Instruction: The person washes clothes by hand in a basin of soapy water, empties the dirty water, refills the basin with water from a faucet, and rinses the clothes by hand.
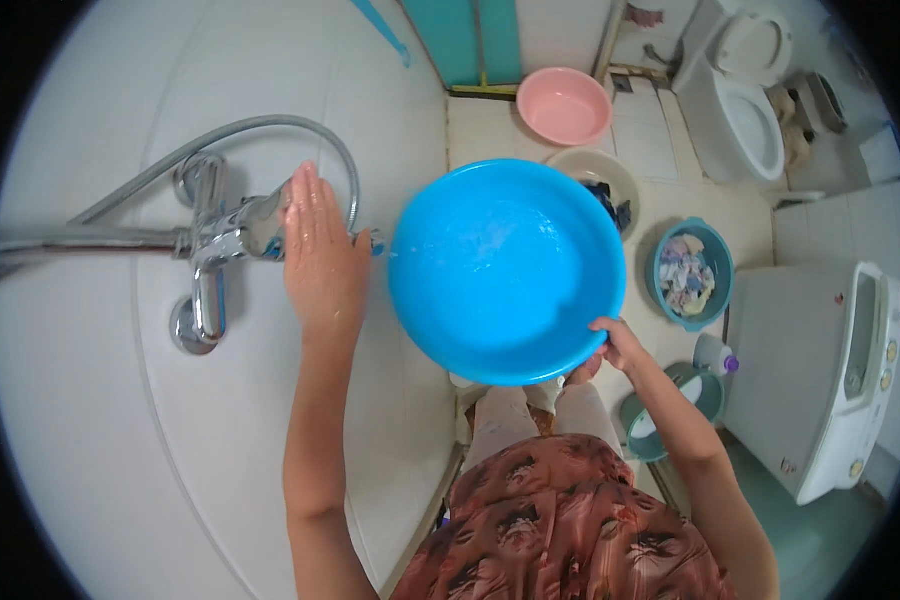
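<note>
My left hand (324, 270) is wet and held flat, thumb out to the side, against or just in front of the chrome wall mixer tap (223, 238). It covers part of the tap's front end; whether the palm touches the metal is hard to tell. My right hand (616, 345) grips the near right rim of a large blue plastic basin (487, 322), thumb over the edge. A shallow layer of water with ripples and glints lies in the basin. The basin's left rim is close to the tap's outlet (377, 241).
A metal shower hose (277, 122) loops above the tap. Beyond the basin are a pink basin (565, 106), a beige basin (607, 169) with dark cloth, a teal basin (696, 321) of clothes, a green bucket (649, 446), a washing machine (784, 375) and a toilet (754, 124).
</note>
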Action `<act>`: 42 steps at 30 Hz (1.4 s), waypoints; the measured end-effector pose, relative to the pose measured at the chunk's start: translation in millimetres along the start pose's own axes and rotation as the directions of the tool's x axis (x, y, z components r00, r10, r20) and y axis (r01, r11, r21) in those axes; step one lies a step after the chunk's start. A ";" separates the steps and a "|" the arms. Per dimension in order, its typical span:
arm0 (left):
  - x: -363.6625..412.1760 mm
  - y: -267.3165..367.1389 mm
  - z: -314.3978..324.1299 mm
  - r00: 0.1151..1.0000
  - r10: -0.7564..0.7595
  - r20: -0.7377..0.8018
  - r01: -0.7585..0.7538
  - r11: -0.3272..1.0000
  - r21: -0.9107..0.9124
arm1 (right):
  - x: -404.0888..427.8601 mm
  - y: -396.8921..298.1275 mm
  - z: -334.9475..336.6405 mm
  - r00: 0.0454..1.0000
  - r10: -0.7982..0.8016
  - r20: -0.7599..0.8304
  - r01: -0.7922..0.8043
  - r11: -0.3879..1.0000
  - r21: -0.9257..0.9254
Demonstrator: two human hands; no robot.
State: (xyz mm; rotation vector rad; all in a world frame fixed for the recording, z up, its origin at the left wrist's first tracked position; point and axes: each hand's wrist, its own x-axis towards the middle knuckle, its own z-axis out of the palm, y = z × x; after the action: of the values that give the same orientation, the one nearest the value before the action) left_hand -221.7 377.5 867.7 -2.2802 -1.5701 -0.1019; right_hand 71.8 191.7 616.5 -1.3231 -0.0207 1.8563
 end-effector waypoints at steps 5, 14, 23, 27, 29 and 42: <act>-26.5 4.7 -0.8 0.985 0.128 -0.116 -0.151 0.962 -0.227 | -21.3 -0.4 -12.3 0.987 -0.097 -0.131 0.111 0.988 0.103; -44.6 47.5 46.5 0.996 0.089 -0.001 -0.065 0.716 -0.695 | -8.6 60.1 -46.7 0.981 -0.116 -0.158 0.153 0.957 0.246; -44.5 94.7 115.2 0.898 0.266 0.351 0.152 0.563 -0.813 | -82.9 68.7 -81.4 0.865 -0.276 -0.419 0.455 0.783 0.424; -48.1 147.4 125.7 0.858 0.302 0.415 0.195 0.555 -0.808 | -89.9 84.0 -95.7 0.838 -0.245 -0.487 0.419 0.862 0.286; -50.7 174.4 126.7 0.753 0.259 0.605 0.487 0.399 -0.777 | -111.2 114.8 -108.8 0.872 -0.252 -0.418 0.443 0.771 0.458; -112.2 390.3 79.4 0.407 0.733 0.546 0.439 0.367 -0.820 | -190.7 256.6 -164.5 0.713 0.027 -0.700 0.619 0.445 0.647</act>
State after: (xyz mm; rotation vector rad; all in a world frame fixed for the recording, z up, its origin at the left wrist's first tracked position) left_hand 81.2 183.2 663.5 -3.9850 -1.9248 0.6988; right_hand 63.0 -165.3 574.8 -0.9898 0.8701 0.7316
